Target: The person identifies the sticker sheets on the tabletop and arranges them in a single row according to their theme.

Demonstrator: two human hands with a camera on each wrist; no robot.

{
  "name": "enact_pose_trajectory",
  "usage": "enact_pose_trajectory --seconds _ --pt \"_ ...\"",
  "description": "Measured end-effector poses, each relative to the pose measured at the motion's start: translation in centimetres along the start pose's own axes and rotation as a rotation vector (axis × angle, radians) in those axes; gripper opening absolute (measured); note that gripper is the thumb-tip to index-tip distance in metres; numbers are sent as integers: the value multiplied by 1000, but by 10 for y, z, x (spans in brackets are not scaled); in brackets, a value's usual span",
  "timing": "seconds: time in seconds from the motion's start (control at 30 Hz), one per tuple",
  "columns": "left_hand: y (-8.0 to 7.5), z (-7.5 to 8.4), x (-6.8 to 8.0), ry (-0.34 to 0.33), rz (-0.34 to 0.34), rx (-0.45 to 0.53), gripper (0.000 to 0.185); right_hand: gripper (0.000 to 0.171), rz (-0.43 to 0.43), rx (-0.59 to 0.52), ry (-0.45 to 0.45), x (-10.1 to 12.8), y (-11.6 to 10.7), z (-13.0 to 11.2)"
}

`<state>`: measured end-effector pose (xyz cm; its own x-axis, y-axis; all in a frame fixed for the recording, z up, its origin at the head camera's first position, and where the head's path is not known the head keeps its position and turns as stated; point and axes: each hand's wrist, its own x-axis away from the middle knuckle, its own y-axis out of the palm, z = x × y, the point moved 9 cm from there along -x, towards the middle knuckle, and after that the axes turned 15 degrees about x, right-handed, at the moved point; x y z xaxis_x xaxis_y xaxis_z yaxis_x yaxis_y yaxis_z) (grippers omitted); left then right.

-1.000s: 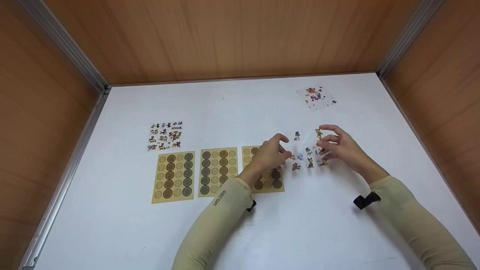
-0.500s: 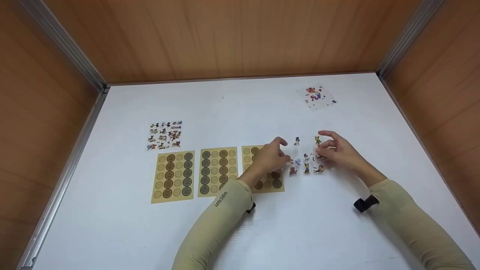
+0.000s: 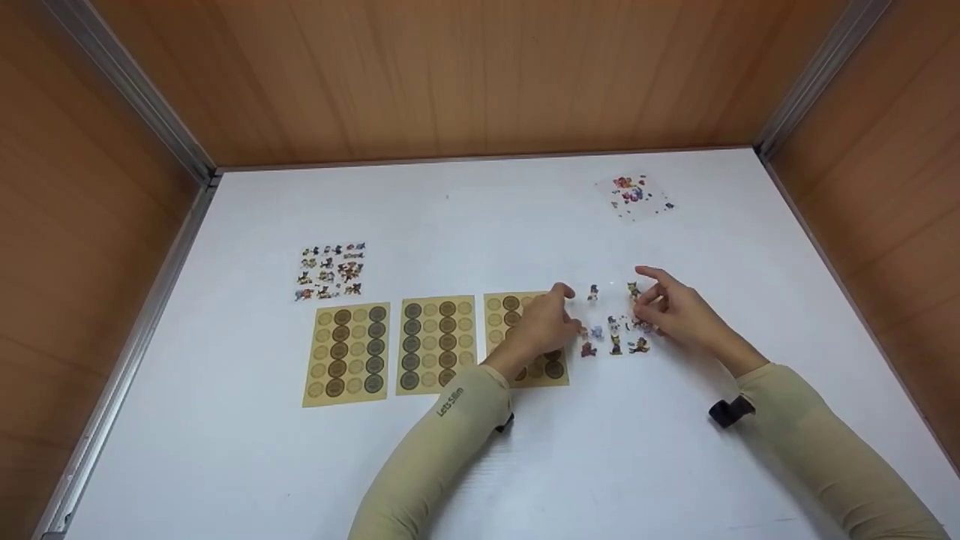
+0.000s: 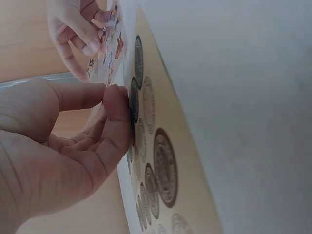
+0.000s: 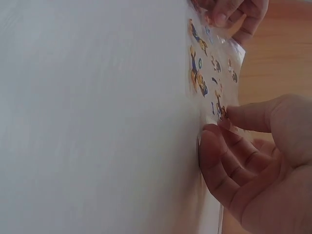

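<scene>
Fingers of your left hand (image 3: 541, 324) pinch the left edge of the clear cartoon sticker sheet (image 3: 613, 324), while your right hand (image 3: 675, 313) pinches its right edge between thumb and fingertips, so each grip has closed on the film and holds it low over the white bench (image 3: 525, 465). Just beside it, under your left hand, lies the nearest of three tan round-label sheets (image 3: 433, 343); another cartoon sheet (image 3: 331, 271) sits beyond them and a third (image 3: 636, 193) lies well apart near the far right corner.
</scene>
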<state>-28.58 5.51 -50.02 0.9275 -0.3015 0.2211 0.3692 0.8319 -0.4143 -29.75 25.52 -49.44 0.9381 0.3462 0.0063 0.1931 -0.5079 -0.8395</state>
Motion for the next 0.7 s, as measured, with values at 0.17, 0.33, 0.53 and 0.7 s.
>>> enact_pose_trajectory --seconds 0.17,0.33,0.53,0.7 --pt "1 -6 -3 -17 -5 7 48 61 19 110 -62 -1 4 -3" --pt "1 -9 -4 -25 -5 -6 52 60 23 158 -69 -2 6 -6" --pt "6 -4 -2 -21 10 -132 60 60 55 204 -64 1 6 -6" --pt "8 -4 -4 -53 10 -167 66 56 51 190 -40 1 5 -6"
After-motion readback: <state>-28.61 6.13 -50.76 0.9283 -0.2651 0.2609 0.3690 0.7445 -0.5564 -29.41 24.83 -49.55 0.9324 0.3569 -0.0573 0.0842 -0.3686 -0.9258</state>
